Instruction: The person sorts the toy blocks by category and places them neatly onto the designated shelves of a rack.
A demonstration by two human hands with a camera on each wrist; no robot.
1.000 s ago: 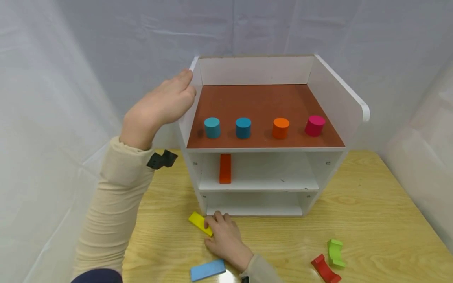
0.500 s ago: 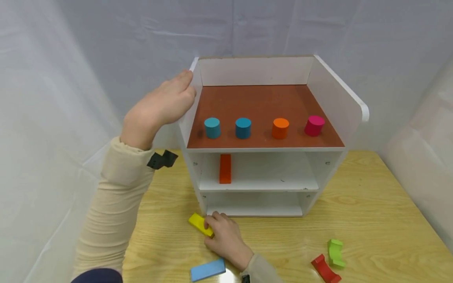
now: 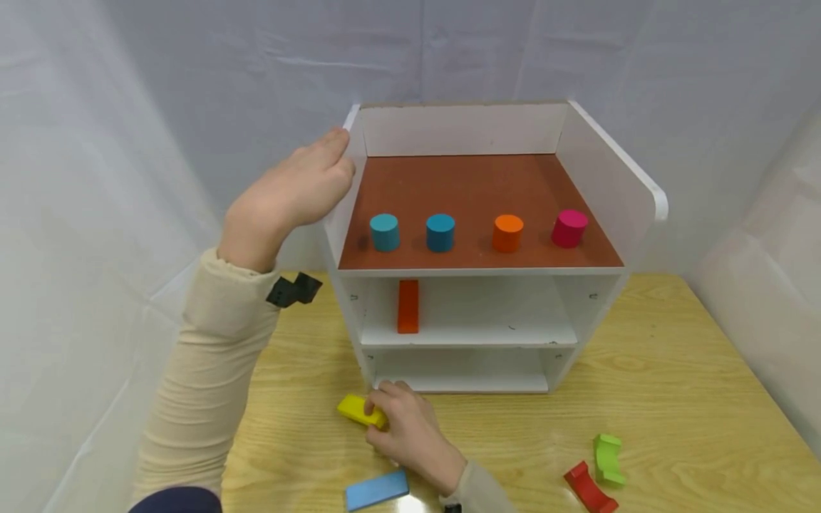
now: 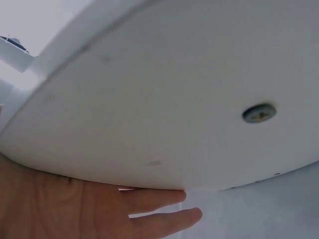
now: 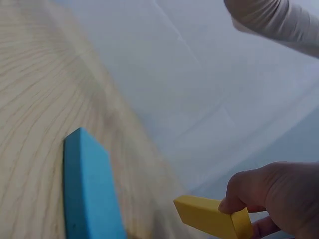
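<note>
The right hand (image 3: 410, 434) has its grip pinched on the yellow block (image 3: 356, 411), lifted just in front of the white shelf unit (image 3: 471, 335), with the blue block (image 3: 376, 489) nearer the person on the surface (image 3: 673, 385). The left hand (image 3: 288, 196) rests open-fingered against the shelf unit's left side wall

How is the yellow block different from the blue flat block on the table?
The yellow block is pinched in the right hand, one end tilted up; the blue block lies flat and untouched on the table. The yellow block sits nearer the white shelf unit, while the blue block is nearer the person. Both are flat, rectangular blocks.
</note>
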